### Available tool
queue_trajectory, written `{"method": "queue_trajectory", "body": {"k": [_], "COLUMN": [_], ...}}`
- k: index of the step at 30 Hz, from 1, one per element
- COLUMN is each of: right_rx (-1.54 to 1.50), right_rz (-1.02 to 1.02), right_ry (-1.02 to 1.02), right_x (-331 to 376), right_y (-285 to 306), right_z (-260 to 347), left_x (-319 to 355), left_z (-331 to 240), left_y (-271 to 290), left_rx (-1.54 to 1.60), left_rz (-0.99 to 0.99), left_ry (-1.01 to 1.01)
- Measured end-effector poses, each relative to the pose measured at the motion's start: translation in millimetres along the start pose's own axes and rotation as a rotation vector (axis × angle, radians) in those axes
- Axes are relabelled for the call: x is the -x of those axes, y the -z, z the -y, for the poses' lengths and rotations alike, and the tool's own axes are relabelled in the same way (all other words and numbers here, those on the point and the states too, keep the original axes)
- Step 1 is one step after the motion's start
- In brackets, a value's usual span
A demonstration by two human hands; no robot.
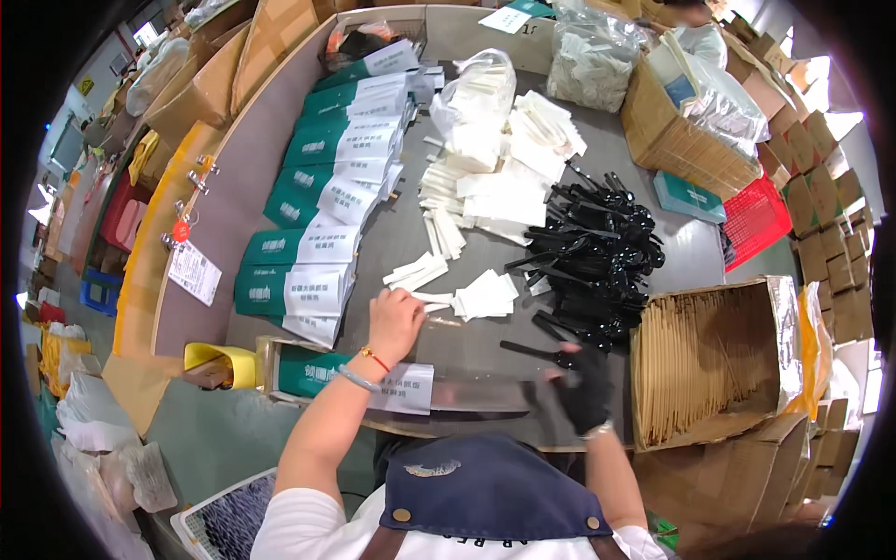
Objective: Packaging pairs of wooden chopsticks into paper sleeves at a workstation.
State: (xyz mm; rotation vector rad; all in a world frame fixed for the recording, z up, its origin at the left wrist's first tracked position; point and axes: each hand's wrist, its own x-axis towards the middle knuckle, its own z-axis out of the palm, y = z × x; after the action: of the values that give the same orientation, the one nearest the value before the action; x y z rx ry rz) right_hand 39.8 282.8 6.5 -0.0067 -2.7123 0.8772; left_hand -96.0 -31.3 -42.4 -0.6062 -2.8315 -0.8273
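My left hand (397, 322) is bare, with a bracelet and a bangle at the wrist. Its fingers are bent together on the end of a narrow white paper packet (432, 301), beside a small fan of white packets (485, 296). My right hand (584, 387) wears a black glove and is smeared by motion, so its grip is unclear. It is at the near edge of a heap of black plastic spoons (597, 252), close to one long black handle (527, 351). Behind my left hand lie more white packets and flat white paper napkins (504, 198).
Green-and-white printed sleeves (297, 246) overlap in a row along the left wall. One more stack (406, 387) lies by the front edge. To the right is a carton of thin wooden sticks (705, 364). A yellow container (221, 365) stands front left; a red basket (758, 219) is far right.
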Motion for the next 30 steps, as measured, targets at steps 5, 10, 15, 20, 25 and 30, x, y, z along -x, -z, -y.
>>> {"method": "queue_trajectory", "body": {"k": [5,10,15,20,25,30], "right_rx": [0.357,0.37,0.536,0.471,0.126,0.035], "right_rz": [-0.439,-0.36,-0.213,-0.546,0.031,0.136], "right_ry": [-0.497,-0.637,-0.766,-0.773,-0.666,-0.148], "right_x": [85,109,95,81,18,-14], "right_y": [89,108,110,120,70,-7], "right_z": [-158,-191,-189,-141,-45,-15], "left_x": [-13,-30,-41,-44,-32,16], "left_z": [7,-42,-54,-58,-78,-86], "left_y": [1,-17,-46,-41,4,19], "left_rx": [-0.146,0.163,0.012,0.063,0.375,0.44], "left_rz": [-0.016,0.058,0.009,0.009,0.335,0.742], "left_ry": [-0.145,0.085,-0.038,-0.064,0.082,0.043]}}
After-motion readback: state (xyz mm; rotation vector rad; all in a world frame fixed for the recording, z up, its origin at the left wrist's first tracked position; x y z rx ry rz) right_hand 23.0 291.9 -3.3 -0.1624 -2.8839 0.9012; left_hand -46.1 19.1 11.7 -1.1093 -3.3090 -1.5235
